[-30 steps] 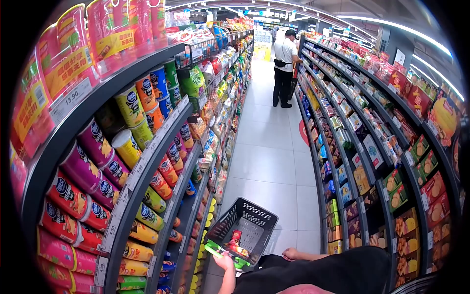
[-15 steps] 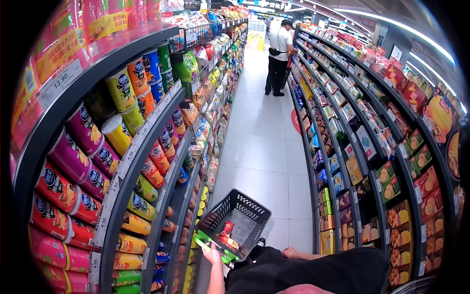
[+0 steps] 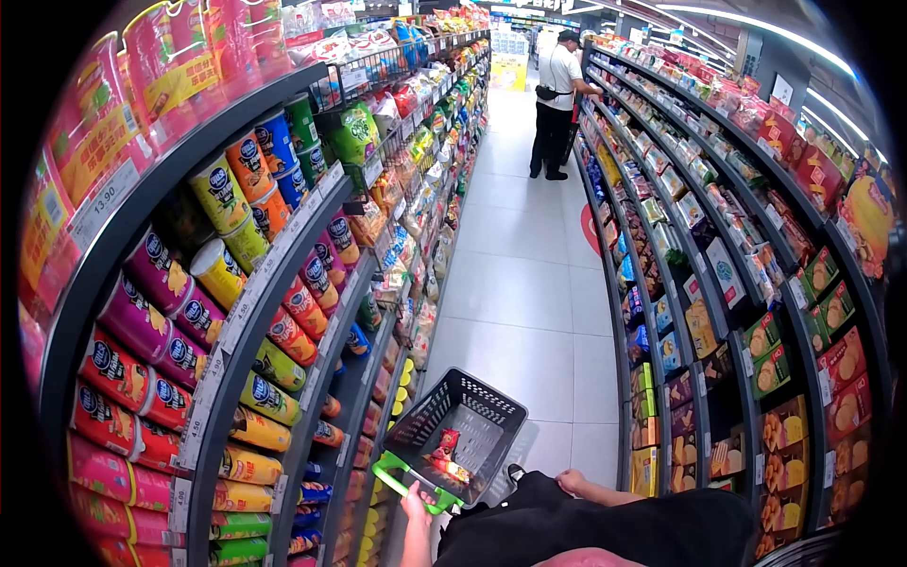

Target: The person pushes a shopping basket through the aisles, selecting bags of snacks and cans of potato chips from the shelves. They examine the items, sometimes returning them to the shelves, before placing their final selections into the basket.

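Observation:
My left hand (image 3: 416, 503) is wrapped around the green handle (image 3: 397, 470) of a black shopping basket (image 3: 487, 397). The basket hangs or stands tilted at my left front, close to the lower shelves; whether it rests on the floor is hidden. Inside lie a few small red snack packets (image 3: 448, 461). My right hand (image 3: 571, 482) is beside my black clothing (image 3: 605, 529), its fingers loosely curled, with nothing visible in them.
On the left, a shelf (image 3: 222, 378) holds rows of chip canisters (image 3: 179, 326), with bagged snacks (image 3: 416, 142) farther along. Boxed biscuits (image 3: 836, 406) fill the right shelves. A person (image 3: 557, 99) in a white top stands up the tiled aisle (image 3: 510, 283), reaching toward the right shelf.
The view has shifted slightly, so the aisle and the person appear farther right. My left hand still grips the basket handle. The person's arm now extends more toward the right shelf.

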`<state>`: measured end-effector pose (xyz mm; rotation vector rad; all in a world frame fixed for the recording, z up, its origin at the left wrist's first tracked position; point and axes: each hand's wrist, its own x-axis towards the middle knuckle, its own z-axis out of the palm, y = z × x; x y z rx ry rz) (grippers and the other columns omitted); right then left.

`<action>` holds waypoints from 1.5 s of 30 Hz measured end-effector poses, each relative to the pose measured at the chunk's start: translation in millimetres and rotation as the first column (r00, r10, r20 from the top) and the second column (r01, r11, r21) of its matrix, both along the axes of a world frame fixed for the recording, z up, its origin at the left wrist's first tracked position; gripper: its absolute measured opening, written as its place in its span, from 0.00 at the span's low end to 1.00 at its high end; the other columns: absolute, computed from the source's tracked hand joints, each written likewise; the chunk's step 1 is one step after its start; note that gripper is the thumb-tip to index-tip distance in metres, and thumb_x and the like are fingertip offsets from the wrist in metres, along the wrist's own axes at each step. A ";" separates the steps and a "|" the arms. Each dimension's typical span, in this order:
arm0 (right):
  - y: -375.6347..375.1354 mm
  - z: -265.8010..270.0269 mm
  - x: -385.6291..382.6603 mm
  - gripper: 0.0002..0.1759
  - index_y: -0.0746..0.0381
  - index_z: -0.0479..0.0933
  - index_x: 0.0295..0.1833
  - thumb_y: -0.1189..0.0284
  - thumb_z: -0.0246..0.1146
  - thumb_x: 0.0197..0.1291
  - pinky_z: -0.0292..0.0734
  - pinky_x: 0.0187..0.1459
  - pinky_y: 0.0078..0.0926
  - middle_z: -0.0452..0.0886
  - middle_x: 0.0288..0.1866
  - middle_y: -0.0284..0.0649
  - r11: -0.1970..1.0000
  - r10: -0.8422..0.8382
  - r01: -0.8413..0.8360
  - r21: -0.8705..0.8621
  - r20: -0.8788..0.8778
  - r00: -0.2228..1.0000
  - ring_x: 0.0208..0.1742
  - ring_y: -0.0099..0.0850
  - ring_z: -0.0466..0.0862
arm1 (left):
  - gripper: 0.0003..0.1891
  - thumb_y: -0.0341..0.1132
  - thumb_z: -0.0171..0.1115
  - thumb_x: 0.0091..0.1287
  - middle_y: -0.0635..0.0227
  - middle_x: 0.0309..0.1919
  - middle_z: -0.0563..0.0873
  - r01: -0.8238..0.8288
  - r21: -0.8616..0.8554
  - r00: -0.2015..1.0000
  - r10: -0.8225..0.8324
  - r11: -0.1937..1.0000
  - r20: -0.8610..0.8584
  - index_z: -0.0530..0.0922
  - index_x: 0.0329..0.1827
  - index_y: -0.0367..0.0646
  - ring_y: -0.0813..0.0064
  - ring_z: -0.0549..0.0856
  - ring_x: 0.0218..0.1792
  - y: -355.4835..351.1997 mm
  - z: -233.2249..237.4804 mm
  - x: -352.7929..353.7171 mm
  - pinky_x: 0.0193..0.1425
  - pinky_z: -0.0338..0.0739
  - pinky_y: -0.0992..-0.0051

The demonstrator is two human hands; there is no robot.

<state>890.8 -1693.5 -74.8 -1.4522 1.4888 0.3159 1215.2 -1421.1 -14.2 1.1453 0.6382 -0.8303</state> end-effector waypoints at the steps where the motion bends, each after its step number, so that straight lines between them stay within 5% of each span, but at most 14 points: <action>1: -2.6 1.8 -2.9 0.13 0.67 0.84 0.39 0.67 0.63 0.58 0.76 0.35 0.28 0.82 0.26 0.40 1.000 0.005 -0.005 0.008 -0.001 1.000 0.27 0.28 0.80 | 0.13 0.41 0.60 0.65 0.72 0.13 0.64 0.033 -0.020 0.999 -0.033 0.999 -0.014 0.65 0.29 0.48 0.75 0.66 0.13 0.5 4.0 -3.9 0.18 0.63 0.72; 4: -5.6 1.7 -14.4 0.14 0.67 0.84 0.42 0.67 0.63 0.58 0.78 0.38 0.29 0.84 0.30 0.42 0.992 -0.075 0.078 0.103 -0.036 0.997 0.30 0.30 0.83 | 0.16 0.41 0.58 0.65 0.73 0.12 0.60 0.024 0.041 1.000 -0.024 0.999 -0.003 0.61 0.23 0.50 0.76 0.61 0.12 -5.7 10.1 -6.3 0.17 0.60 0.73; 6: -21.1 -30.4 -28.8 0.13 0.67 0.83 0.42 0.67 0.62 0.60 0.80 0.36 0.30 0.84 0.33 0.43 0.928 0.373 -0.373 0.008 -0.056 0.926 0.29 0.32 0.83 | 0.16 0.40 0.56 0.64 0.74 0.12 0.58 0.016 0.096 1.000 -0.016 0.995 -0.003 0.61 0.21 0.50 0.76 0.60 0.11 -8.2 7.6 -9.8 0.16 0.59 0.73; 10: -51.2 -58.2 -35.8 0.12 0.65 0.81 0.42 0.66 0.61 0.63 0.80 0.29 0.30 0.84 0.35 0.45 0.865 0.502 -0.502 -0.016 -0.004 0.865 0.26 0.32 0.83 | 0.16 0.40 0.54 0.63 0.73 0.12 0.58 -0.060 0.186 0.997 0.066 0.981 -0.027 0.60 0.19 0.51 0.76 0.60 0.11 -16.5 8.6 -28.3 0.16 0.58 0.71; 12: -69.9 -38.7 -24.5 0.12 0.67 0.80 0.35 0.67 0.61 0.60 0.77 0.22 0.33 0.82 0.26 0.42 0.959 -0.203 0.176 0.224 0.102 0.974 0.24 0.30 0.83 | 0.16 0.39 0.53 0.64 0.72 0.10 0.58 -0.081 0.212 0.996 0.089 0.974 -0.029 0.60 0.18 0.50 0.74 0.61 0.10 -18.8 2.6 -41.9 0.15 0.59 0.71; 17: -105.0 -30.6 -17.9 0.12 0.65 0.73 0.48 0.69 0.58 0.64 0.77 0.23 0.30 0.83 0.31 0.43 0.935 -0.257 0.215 0.281 0.124 0.958 0.25 0.31 0.82 | 0.16 0.39 0.50 0.65 0.70 0.08 0.59 -0.145 0.291 0.985 0.166 0.946 -0.049 0.60 0.18 0.49 0.73 0.61 0.08 -29.0 3.3 -70.2 0.13 0.59 0.69; 23: -126.3 -22.1 38.3 0.11 0.67 0.79 0.42 0.69 0.59 0.61 0.74 0.20 0.26 0.83 0.29 0.42 0.961 0.018 -0.063 0.269 0.164 0.986 0.23 0.30 0.82 | 0.14 0.36 0.57 0.62 0.68 0.09 0.68 -0.312 0.326 0.950 0.298 0.892 0.094 0.67 0.19 0.45 0.72 0.68 0.07 -42.3 -3.8 -95.4 0.11 0.62 0.68; 27: -119.0 10.5 159.9 0.12 0.64 0.80 0.29 0.69 0.59 0.61 0.70 0.27 0.22 0.81 0.25 0.35 0.838 0.526 -0.523 -0.156 0.487 0.697 0.23 0.22 0.77 | 0.12 0.34 0.60 0.61 0.67 0.10 0.70 -0.438 0.372 0.899 0.397 0.818 0.186 0.71 0.22 0.38 0.72 0.70 0.07 -55.7 2.9 -102.2 0.11 0.63 0.68; 29: -106.6 73.9 237.0 0.14 0.65 0.78 0.26 0.70 0.58 0.63 0.71 0.30 0.23 0.77 0.23 0.33 0.709 0.677 -0.581 -0.399 0.616 0.403 0.25 0.22 0.75 | 0.11 0.33 0.61 0.60 0.64 0.12 0.74 -0.478 0.382 0.877 0.406 0.791 0.257 0.74 0.26 0.34 0.71 0.73 0.08 -58.0 -4.0 -107.1 0.11 0.65 0.68; 31: -76.6 172.0 309.4 0.09 0.66 0.78 0.34 0.72 0.59 0.65 0.73 0.38 0.22 0.79 0.31 0.34 0.738 0.578 -0.525 -0.424 0.799 0.167 0.35 0.22 0.77 | 0.11 0.33 0.60 0.59 0.61 0.13 0.76 -0.497 0.451 0.864 0.373 0.741 0.338 0.74 0.26 0.33 0.70 0.75 0.09 -61.7 -6.6 -110.1 0.11 0.66 0.68; 35: -19.6 399.0 409.6 0.05 0.68 0.77 0.42 0.77 0.58 0.64 0.74 0.45 0.23 0.80 0.42 0.40 0.585 0.689 -0.193 -0.788 0.609 -0.394 0.42 0.27 0.79 | 0.10 0.34 0.59 0.59 0.52 0.22 0.83 -0.517 0.605 0.830 0.182 0.606 0.527 0.78 0.32 0.32 0.56 0.84 0.22 -67.8 3.8 -115.2 0.29 0.77 0.60; 39: 25.4 547.2 483.3 0.11 0.69 0.77 0.50 0.80 0.55 0.64 0.76 0.52 0.27 0.82 0.47 0.46 0.463 0.767 0.142 -0.875 0.315 -0.560 0.48 0.34 0.82 | 0.11 0.34 0.59 0.58 0.44 0.32 0.84 -0.531 0.665 0.812 0.091 0.525 0.576 0.79 0.35 0.34 0.42 0.83 0.39 -68.1 2.1 -114.4 0.45 0.76 0.54; 43: 60.3 599.0 587.3 0.17 0.70 0.77 0.53 0.81 0.52 0.60 0.75 0.58 0.28 0.83 0.51 0.50 0.403 0.799 0.032 -0.915 0.334 -0.500 0.54 0.38 0.83 | 0.11 0.35 0.60 0.57 0.43 0.33 0.84 -0.500 0.706 0.831 0.048 0.501 0.555 0.80 0.34 0.35 0.42 0.83 0.40 -65.7 10.1 -107.7 0.45 0.76 0.53; 45: 71.3 613.7 623.2 0.24 0.71 0.77 0.56 0.79 0.50 0.53 0.74 0.60 0.31 0.82 0.53 0.54 0.196 0.902 -0.044 -0.980 0.198 -0.383 0.56 0.43 0.82 | 0.11 0.36 0.61 0.57 0.44 0.33 0.84 -0.491 0.711 0.831 0.024 0.503 0.556 0.79 0.34 0.35 0.43 0.83 0.40 -61.0 15.6 -102.4 0.45 0.76 0.53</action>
